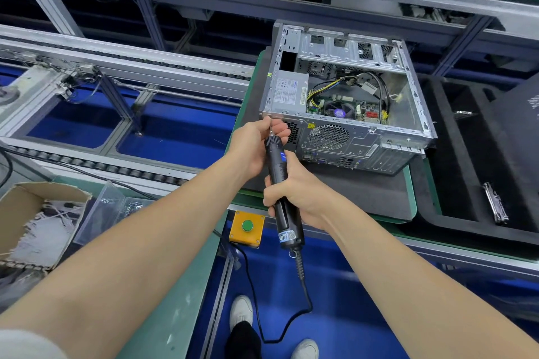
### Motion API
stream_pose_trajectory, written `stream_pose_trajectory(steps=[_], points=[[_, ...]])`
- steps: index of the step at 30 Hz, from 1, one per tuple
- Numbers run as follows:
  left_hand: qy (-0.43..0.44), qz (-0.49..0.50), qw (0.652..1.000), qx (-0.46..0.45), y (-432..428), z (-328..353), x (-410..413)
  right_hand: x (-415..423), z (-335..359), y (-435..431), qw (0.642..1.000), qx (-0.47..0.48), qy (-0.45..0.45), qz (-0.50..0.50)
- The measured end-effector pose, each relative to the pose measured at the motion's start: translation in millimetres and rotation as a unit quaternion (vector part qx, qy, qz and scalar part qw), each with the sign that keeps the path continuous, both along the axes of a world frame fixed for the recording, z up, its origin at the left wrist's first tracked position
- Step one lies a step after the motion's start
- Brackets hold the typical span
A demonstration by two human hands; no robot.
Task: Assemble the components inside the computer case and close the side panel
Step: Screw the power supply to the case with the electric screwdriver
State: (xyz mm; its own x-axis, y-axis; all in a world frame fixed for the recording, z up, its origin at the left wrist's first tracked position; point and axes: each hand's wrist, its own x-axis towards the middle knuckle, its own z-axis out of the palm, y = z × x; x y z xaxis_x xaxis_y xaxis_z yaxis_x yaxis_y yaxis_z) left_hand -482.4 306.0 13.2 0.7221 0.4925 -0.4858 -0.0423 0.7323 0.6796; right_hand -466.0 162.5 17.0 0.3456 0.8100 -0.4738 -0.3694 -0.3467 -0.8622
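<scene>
An open grey computer case [344,140] lies on its side on a dark mat, rear panel toward me. Inside it I see the power supply [288,92], the motherboard [344,108] and loose cables [347,81]. My right hand [294,189] grips the body of a black electric screwdriver [278,172], which points up at the case's rear left corner. My left hand [256,143] pinches around the screwdriver's bit at that corner; the bit tip and any screw are hidden by my fingers. The black side panel [519,131] lies off to the right.
A yellow box with a green button [247,227] sits just below the mat. A clear bin of screws [128,207] and a cardboard box [38,221] stand at the left. A conveyor frame [116,73] runs at left. A metal bracket [495,204] lies on black foam at right.
</scene>
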Motion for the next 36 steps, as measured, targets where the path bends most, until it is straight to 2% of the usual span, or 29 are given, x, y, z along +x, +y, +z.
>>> stream_pose_trajectory(steps=[14,29,36], points=[[-0.022,-0.003,0.999,-0.032,4,-6,-2,-2,-1,-4,0.999,0.032,0.011,-0.009],[0.011,-0.02,0.999,-0.031,5,-9,1,0,0,-7,1.0,0.007,-0.017,0.007],[-0.004,-0.004,0.999,-0.043,-1,-7,2,3,3,-7,1.0,0.002,-0.012,0.01]])
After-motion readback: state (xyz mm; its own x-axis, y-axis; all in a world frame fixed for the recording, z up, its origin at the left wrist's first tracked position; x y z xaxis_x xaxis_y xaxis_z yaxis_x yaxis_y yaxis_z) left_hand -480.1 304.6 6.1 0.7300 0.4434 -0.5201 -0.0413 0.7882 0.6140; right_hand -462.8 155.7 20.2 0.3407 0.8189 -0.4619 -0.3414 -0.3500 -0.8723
